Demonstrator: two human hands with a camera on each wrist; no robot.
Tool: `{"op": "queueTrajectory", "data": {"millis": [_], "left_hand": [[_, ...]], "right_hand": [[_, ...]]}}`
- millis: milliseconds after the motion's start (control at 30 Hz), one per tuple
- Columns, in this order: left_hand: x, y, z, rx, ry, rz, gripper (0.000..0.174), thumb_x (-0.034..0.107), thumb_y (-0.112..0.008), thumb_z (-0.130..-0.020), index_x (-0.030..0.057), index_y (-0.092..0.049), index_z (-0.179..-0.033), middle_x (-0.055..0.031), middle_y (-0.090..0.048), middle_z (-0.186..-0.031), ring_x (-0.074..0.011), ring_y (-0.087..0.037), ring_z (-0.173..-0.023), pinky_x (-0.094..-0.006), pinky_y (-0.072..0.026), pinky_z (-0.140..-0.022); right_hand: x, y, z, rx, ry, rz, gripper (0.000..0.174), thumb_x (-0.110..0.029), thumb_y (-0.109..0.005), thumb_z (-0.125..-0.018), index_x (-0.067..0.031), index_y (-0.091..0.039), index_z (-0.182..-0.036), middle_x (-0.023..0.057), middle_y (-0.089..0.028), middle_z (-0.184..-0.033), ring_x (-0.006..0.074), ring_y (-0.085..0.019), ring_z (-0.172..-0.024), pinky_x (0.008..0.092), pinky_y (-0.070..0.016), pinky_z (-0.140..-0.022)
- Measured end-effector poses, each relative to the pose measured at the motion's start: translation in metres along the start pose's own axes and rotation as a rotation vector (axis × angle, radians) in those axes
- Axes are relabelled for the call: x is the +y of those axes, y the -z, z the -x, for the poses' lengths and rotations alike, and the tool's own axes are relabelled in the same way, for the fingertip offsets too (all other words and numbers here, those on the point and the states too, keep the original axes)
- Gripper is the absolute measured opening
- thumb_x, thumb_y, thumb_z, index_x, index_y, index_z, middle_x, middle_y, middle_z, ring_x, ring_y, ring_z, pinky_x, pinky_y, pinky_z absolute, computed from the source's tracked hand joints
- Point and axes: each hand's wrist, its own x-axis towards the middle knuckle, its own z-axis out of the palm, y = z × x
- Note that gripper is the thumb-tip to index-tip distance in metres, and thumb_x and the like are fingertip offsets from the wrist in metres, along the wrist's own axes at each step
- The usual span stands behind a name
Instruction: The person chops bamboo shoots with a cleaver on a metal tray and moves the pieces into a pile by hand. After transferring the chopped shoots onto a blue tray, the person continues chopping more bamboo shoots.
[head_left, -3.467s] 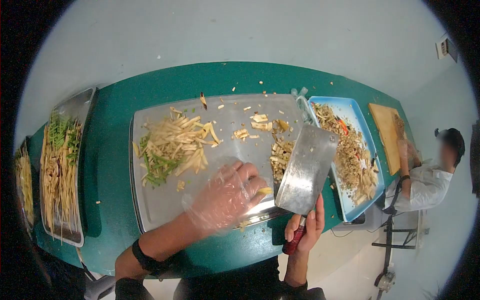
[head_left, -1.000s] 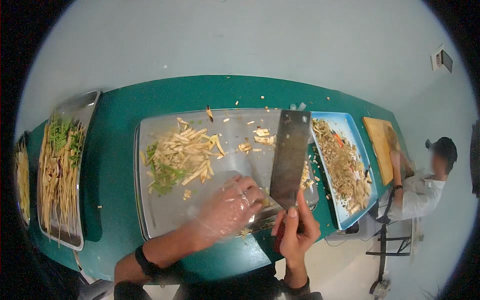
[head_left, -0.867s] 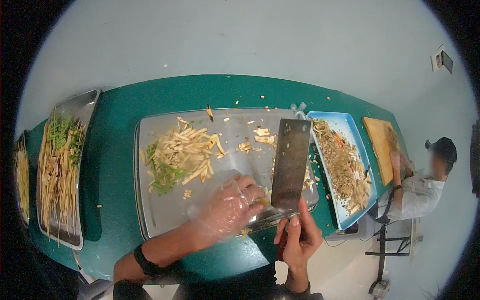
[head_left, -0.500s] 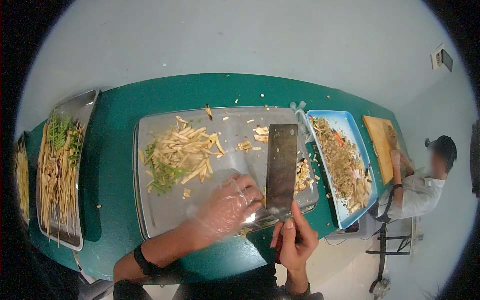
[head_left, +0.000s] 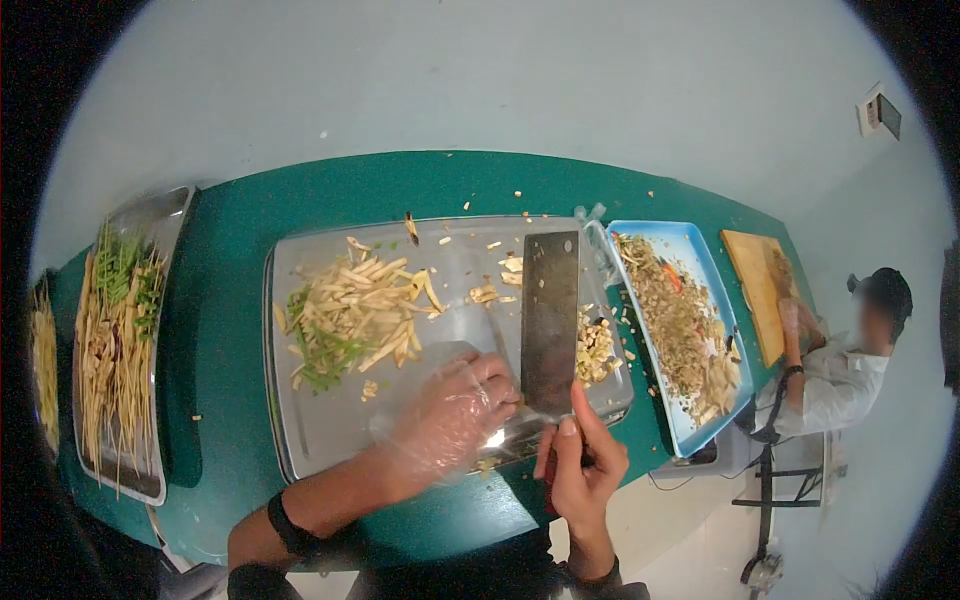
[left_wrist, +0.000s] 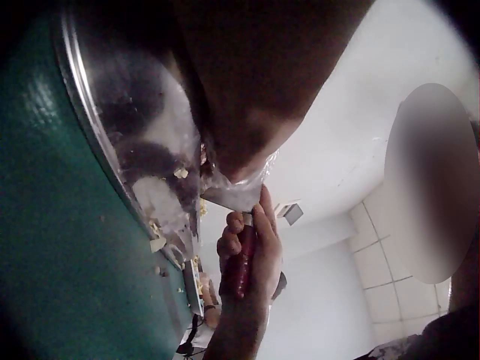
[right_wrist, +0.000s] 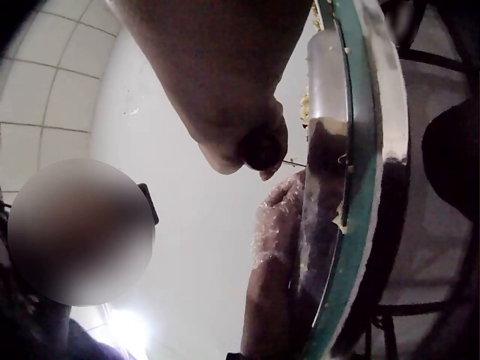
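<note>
The right hand [head_left: 588, 462] grips the red handle of the cleaver [head_left: 550, 315], and its broad, dull grey blade lies just to the right of the left hand [head_left: 440, 418], close by the bent fingertips. The blade's long axis points away from the body, roughly square to the near rim of the metal tray [head_left: 330, 430]; the handle is nearer the right hand, the cutting edge probably nearer the left. The left hand wears a thin, crinkled clear plastic glove with its fingers bent over the tray; I cannot tell whether they pinch anything, since the blade and knuckles hide that spot. Small, blocky chopped bits [head_left: 597, 352] lie just right of the blade. Farther left in the smooth, shiny tray are long pale strips [head_left: 375, 298] in a loose heap, with thin green pieces [head_left: 325, 350] beside them. The blue tray [head_left: 716, 437] holds a coarse, crumbly mix.
</note>
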Motion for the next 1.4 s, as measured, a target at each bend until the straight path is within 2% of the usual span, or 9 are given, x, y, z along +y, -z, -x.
{"op": "queueTrajectory", "data": {"millis": [67,167,500,700,800,867,967,1200,1400], "left_hand": [[0.003,0.003,0.0,-0.032,0.027,-0.024,0.014,0.012,-0.081,-0.087,0.0078,-0.073,-0.098,-0.0108,-0.066,-0.103,-0.0356,-0.064,-0.1,-0.0464,-0.0556,-0.087],[0.002,0.011,-0.003,-0.026,-0.115,-0.077,0.015,0.013,-0.082,-0.086,0.0077,-0.073,-0.097,-0.0113,-0.065,-0.102,-0.036,-0.064,-0.1,-0.0467,-0.0556,-0.086],[-0.002,0.003,0.001,0.082,-0.083,-0.037,0.022,0.011,-0.088,-0.08,0.0091,-0.074,-0.096,-0.0093,-0.064,-0.1,-0.0346,-0.064,-0.097,-0.0457,-0.0555,-0.083],[-0.002,0.005,0.002,0.039,-0.104,-0.089,0.015,0.017,-0.086,-0.083,0.0095,-0.075,-0.092,-0.008,-0.065,-0.099,-0.0327,-0.064,-0.096,-0.0459,-0.0553,-0.084],[-0.002,0.004,0.004,0.026,0.057,0.007,0.014,0.018,-0.084,-0.084,0.0094,-0.075,-0.091,-0.0077,-0.065,-0.098,-0.0323,-0.064,-0.096,-0.0461,-0.0551,-0.085],[0.0,0.007,0.004,-0.036,0.047,-0.01,0.009,0.016,-0.07,-0.093,0.0069,-0.068,-0.094,-0.0091,-0.063,-0.103,-0.031,-0.062,-0.105,-0.0436,-0.0546,-0.092],[0.0,0.008,0.003,-0.024,0.001,-0.056,0.01,0.017,-0.068,-0.094,0.0074,-0.068,-0.094,-0.0074,-0.063,-0.101,-0.029,-0.062,-0.105,-0.0421,-0.0543,-0.092],[-0.01,0.005,0.001,-0.023,-0.145,-0.121,0.011,0.017,-0.077,-0.089,0.0098,-0.069,-0.089,-0.0074,-0.066,-0.098,-0.0333,-0.063,-0.096,-0.0464,-0.0541,-0.086],[-0.008,0.004,0.001,-0.026,-0.113,-0.085,0.011,0.017,-0.075,-0.091,0.0091,-0.068,-0.089,-0.0073,-0.066,-0.098,-0.0332,-0.063,-0.097,-0.046,-0.0542,-0.086]], "right_hand": [[0.004,-0.007,-0.005,0.04,-0.033,-0.037,0.044,-0.004,-0.057,-0.109,-0.001,-0.062,-0.153,0.002,-0.065,-0.066,0.007,-0.058,-0.057,0.0243,-0.0467,-0.053],[0.005,-0.016,-0.014,0.064,-0.024,-0.019,0.044,-0.003,-0.056,-0.109,-0.0001,-0.061,-0.153,0.002,-0.066,-0.067,0.0066,-0.058,-0.057,0.0239,-0.0466,-0.054],[-0.008,0.005,0.013,0.106,0.032,-0.005,0.044,-0.007,-0.056,-0.11,0.0023,-0.059,-0.154,0.0064,-0.067,-0.066,0.0106,-0.06,-0.052,0.0274,-0.047,-0.049],[-0.006,0.007,0.027,0.02,0.056,-0.074,0.045,-0.006,-0.053,-0.112,0.0065,-0.054,-0.155,0.0038,-0.058,-0.06,0.0134,-0.054,-0.048,0.0308,-0.0438,-0.045],[-0.003,0.003,0.029,0.025,0.03,-0.044,0.045,-0.004,-0.054,-0.111,0.0065,-0.055,-0.155,0.0023,-0.056,-0.058,0.0128,-0.053,-0.047,0.0311,-0.0446,-0.046],[-0.001,0.003,0.028,0.02,0.03,-0.051,0.045,-0.004,-0.054,-0.111,0.0058,-0.055,-0.155,0.0023,-0.056,-0.059,0.0129,-0.053,-0.048,0.0308,-0.0445,-0.046],[-0.002,0.002,0.024,0.007,0.04,-0.047,0.044,-0.003,-0.054,-0.111,0.0045,-0.057,-0.155,0.0023,-0.057,-0.061,0.0127,-0.055,-0.049,0.0302,-0.0446,-0.046],[-0.007,0.001,0.022,0.01,-0.042,-0.007,0.045,0.0,-0.058,-0.106,0.0015,-0.064,-0.15,0.0085,-0.07,-0.069,0.0099,-0.062,-0.056,0.0265,-0.0508,-0.055],[-0.007,0.001,0.019,0.006,-0.047,-0.021,0.046,0.002,-0.059,-0.105,0.0007,-0.064,-0.15,0.0069,-0.07,-0.068,0.0095,-0.062,-0.055,0.0265,-0.0504,-0.054]]}}
